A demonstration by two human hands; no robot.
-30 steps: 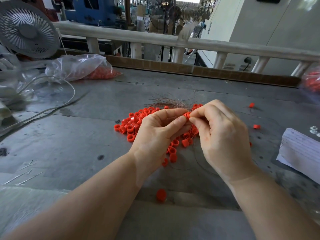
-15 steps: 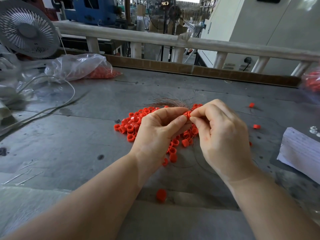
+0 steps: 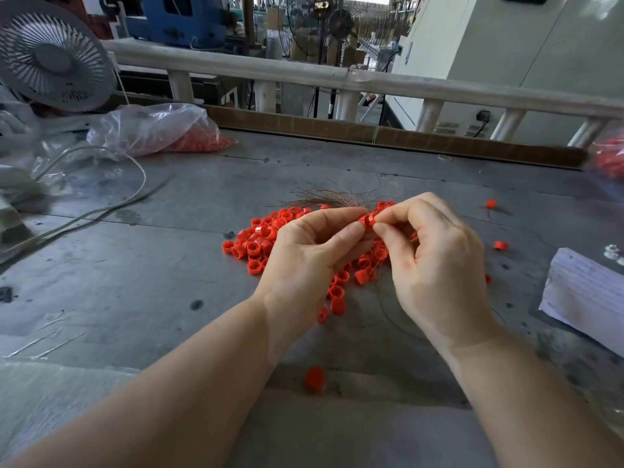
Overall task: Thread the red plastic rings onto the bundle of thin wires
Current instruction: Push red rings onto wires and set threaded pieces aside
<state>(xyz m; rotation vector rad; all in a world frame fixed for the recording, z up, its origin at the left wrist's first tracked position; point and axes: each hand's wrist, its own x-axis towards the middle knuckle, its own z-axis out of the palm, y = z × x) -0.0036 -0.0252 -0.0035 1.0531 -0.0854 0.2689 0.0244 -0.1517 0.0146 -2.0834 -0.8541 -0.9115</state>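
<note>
A pile of small red plastic rings [image 3: 260,244] lies on the grey metal table [image 3: 135,282], partly hidden under my hands. A bundle of thin coppery wires [image 3: 324,197] fans out to the left just behind the pile. My left hand [image 3: 310,258] and my right hand [image 3: 435,261] meet above the pile. Between their fingertips they pinch one red ring [image 3: 366,220], held right at the near end of the wire bundle. Whether a wire passes through the ring cannot be told.
Stray rings lie apart: one near the front [image 3: 314,378], two at the right [image 3: 501,245]. A clear bag of red rings [image 3: 158,130] and a fan [image 3: 50,52] stand back left, with a white cable [image 3: 101,211]. A white paper stack [image 3: 584,292] sits right. A railing [image 3: 337,79] borders the back.
Both hands have stayed over the pile. The pinched ring now shows a little more between the fingertips.
</note>
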